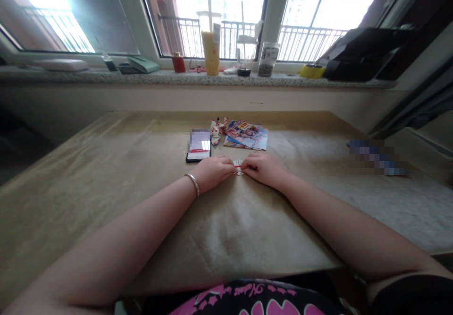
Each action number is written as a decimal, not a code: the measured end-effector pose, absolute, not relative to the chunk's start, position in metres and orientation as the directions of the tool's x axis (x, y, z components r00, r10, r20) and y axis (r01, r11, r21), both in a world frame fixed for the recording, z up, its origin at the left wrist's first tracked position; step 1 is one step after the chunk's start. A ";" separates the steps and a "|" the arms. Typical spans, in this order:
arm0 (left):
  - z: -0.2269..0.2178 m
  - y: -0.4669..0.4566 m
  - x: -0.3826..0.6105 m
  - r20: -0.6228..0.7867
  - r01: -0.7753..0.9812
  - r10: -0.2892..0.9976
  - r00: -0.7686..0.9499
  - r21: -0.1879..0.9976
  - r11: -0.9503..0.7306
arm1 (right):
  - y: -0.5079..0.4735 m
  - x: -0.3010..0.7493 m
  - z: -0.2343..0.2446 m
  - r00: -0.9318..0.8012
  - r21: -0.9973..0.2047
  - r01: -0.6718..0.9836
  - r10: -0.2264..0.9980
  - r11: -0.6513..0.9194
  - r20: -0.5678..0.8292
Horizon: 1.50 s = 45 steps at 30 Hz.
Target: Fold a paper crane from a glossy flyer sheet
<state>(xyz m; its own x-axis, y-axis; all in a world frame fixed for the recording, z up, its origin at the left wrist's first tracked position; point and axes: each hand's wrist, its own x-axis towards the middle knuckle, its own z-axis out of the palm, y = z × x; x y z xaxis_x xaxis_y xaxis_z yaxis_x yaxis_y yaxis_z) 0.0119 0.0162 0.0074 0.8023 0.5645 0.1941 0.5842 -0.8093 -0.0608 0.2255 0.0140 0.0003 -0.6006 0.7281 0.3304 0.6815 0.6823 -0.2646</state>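
Note:
A small piece of folded paper (238, 167), white with red markings, lies on the table between my two hands. My left hand (214, 170) pinches its left side, and a silver bracelet (193, 184) circles that wrist. On the opposite side, the closed fingers of my right hand (264, 167) grip the paper's right edge. Just beyond my left hand rests a phone (198, 146) with a lit screen. Several folded paper pieces (218, 130) in white, red and blue sit beside the phone. To their right is a loose stack of printed colourful sheets (247, 135).
A brown-covered table (141, 164) spreads around my arms. At the far right lies a blurred blue-purple item (377, 158). Along the granite windowsill (159, 76) stand a yellow drink cup (211, 50), a red jar (179, 63), a clear container (268, 60) and a black bag (361, 55).

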 end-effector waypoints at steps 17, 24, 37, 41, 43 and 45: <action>0.009 0.014 0.014 0.209 0.555 0.525 0.825 -0.121 -0.823 | 0.003 0.213 0.009 -0.491 -0.153 0.829 0.830 0.539 0.263; 0.013 0.010 0.017 0.187 0.541 0.510 0.839 -0.200 -0.817 | 0.000 0.212 0.012 -0.532 -0.050 0.830 0.815 0.556 0.230; 0.018 0.007 0.019 0.122 0.550 0.536 0.835 -0.202 -0.811 | -0.003 0.216 0.017 -0.655 0.055 0.752 0.734 0.657 0.180; 0.022 0.005 0.020 0.091 0.551 0.545 0.834 -0.199 -0.810 | -0.002 0.214 0.020 -0.669 0.063 0.741 0.725 0.669 0.166; 0.023 0.004 0.020 0.091 0.553 0.547 0.832 -0.200 -0.809 | 0.000 0.215 0.020 -0.675 0.049 0.734 0.720 0.677 0.159; 0.024 0.005 0.019 0.085 0.558 0.553 0.829 -0.186 -0.809 | 0.002 0.218 0.020 -0.675 0.021 0.732 0.720 0.681 0.162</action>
<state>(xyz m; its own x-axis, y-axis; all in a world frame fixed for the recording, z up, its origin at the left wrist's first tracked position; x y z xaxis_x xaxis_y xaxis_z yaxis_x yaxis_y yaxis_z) 0.0194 0.0045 0.0243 0.8291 0.5527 0.0849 0.5581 -0.8086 -0.1865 0.2182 0.0020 0.0196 -0.6748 0.7200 0.1621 0.7318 0.6812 0.0210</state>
